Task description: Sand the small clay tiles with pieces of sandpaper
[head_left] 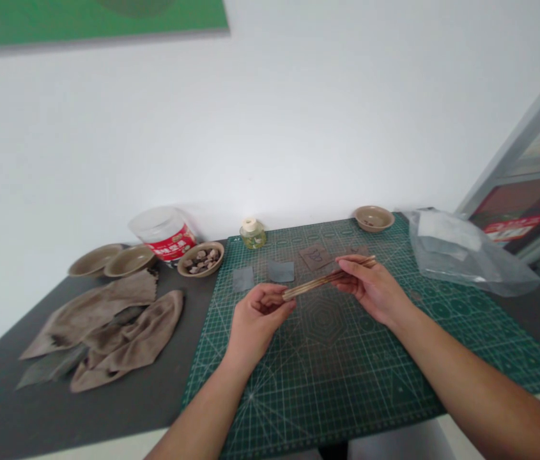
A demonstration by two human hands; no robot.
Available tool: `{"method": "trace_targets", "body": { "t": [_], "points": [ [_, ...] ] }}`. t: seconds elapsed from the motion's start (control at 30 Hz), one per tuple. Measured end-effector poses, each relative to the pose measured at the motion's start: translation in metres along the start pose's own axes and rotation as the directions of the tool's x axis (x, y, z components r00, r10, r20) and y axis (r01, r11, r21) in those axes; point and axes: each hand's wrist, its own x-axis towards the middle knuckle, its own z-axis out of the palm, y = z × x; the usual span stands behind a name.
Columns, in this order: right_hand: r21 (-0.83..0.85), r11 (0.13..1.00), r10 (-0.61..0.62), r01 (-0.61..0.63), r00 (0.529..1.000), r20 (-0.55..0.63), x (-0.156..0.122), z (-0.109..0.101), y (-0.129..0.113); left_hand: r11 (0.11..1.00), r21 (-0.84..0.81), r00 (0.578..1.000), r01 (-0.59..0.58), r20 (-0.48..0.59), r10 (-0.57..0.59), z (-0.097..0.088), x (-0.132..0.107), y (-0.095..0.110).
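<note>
Green cutting mat [327, 390]: I have its gridded sheet across the desk [162, 396], beneath both hands.
Left hand [255, 322]: grip clamped, thumb and fingers, on one end of a slim wooden stick [312, 285].
Right hand [375, 294]: grip clamped farther along it, the other end poking out past my fingers.
Wooden stick: I hold it above the mat, tilted, higher at the right; whether it is one piece or several, I cannot tell.
Brown cloths [128, 338]: crumpled on the desk, well left of the mat.
Grey squares [281, 271]: two, flat on the mat behind my left hand.
Clear plastic bag [461, 255]: right, overlapping the mat.
Filled bowl [220, 257]: small lumps inside, just beside the white-lidded jar [169, 246].
Glass bottle [253, 237]: near the mat's far edge.
Right-hand bowl [389, 221]: near the wall [322, 128].
</note>
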Motion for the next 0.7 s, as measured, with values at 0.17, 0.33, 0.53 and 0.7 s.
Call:
{"method": "trace_targets", "body": {
  "t": [0.17,0.33,0.53,0.7],
  "points": [
    [-0.003,1.0,0.022,-0.022,0.999,0.025,-0.0011,0.0014,0.0007,1.0,0.012,1.0,-0.011,0.013,0.011,-0.0012,0.0006,-0.0024],
    [0.003,1.0,-0.004,0.004,1.0,0.003,0.0002,-0.0002,0.0005,1.0,0.019,1.0,-0.016,0.001,0.016,-0.001,-0.0003,-0.0017],
    [-0.01,1.0,0.013,-0.012,1.0,0.022,-0.0003,0.0017,0.0014,0.999,0.044,1.0,-0.003,0.013,0.002,-0.0016,0.0001,-0.0028],
    [0.004,1.0,-0.027,0.027,1.0,-0.014,0.0003,-0.0045,-0.0028,1.0,0.022,1.0,0.006,0.017,-0.006,-0.0019,0.0012,-0.0026]
  ]
}}
